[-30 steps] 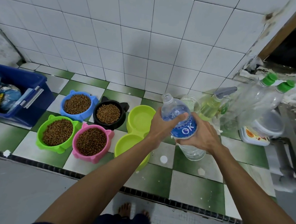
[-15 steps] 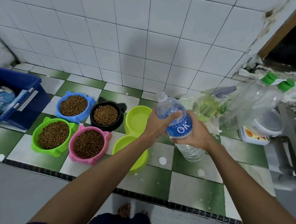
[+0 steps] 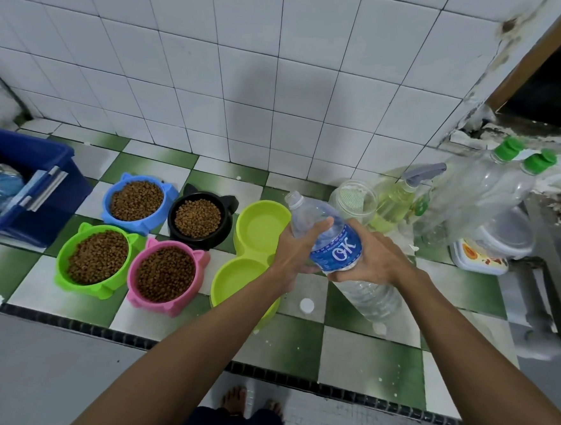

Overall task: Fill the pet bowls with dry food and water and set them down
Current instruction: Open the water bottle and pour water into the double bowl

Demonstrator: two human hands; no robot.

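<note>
Over the last second the water bottle (image 3: 328, 240) has tipped further to the left, so its uncapped neck now leans out over the far well of the lime double bowl (image 3: 257, 244); no water can yet be seen leaving the mouth, so the pour looks about to start rather than under way. The left hand (image 3: 298, 246) is wrapped round the bottle's shoulder just below the neck, and the right hand (image 3: 373, 260) is clamped on the labelled middle, so both hands are closed on the bottle and steer it together. The far well seems to hold a shallow layer of water already, though that is hard to be sure of, and the near well is partly hidden by the left forearm. To the left, the blue bowl (image 3: 137, 200), black bowl (image 3: 199, 218), green bowl (image 3: 98, 259) and pink bowl (image 3: 165, 275) all sit on the tiled tabletop heaped with dry food, so water is probably the step still left. A white cap (image 3: 306, 304) lies on the tiles just beside the double bowl. A clear jar (image 3: 351, 200), a spray bottle (image 3: 396, 200) and two green-capped bottles (image 3: 493, 184) crowd close behind the right hand, and a blue bin (image 3: 40, 169) stands at far left. The black bowl sits close to the far well, so a wide splash could wet its food.
</note>
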